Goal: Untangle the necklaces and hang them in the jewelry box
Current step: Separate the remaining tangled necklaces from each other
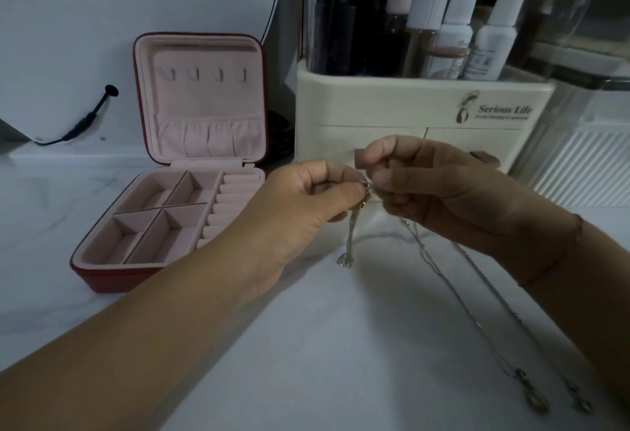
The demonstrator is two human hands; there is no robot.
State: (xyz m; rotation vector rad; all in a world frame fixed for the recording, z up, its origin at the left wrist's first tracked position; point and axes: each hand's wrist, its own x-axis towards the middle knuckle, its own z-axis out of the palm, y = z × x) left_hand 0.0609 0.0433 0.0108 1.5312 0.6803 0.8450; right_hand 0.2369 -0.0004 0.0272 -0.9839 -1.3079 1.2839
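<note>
Untangling stage: my left hand [306, 205] and right hand [426, 188] both pinch the necklaces [350, 236] where they tangle; next I'd gently tease one loose.

Fine silver-toned metal, glinting, in the necklaces [350, 236] right of the jewelry box [102, 277]. Smooth red leather-look shell on that box, matt pink velvety lining inside. Glossy cream plastic on the organizer [409, 103] to its right. Polished white marble-look countertop [306, 345] beneath it.
</note>
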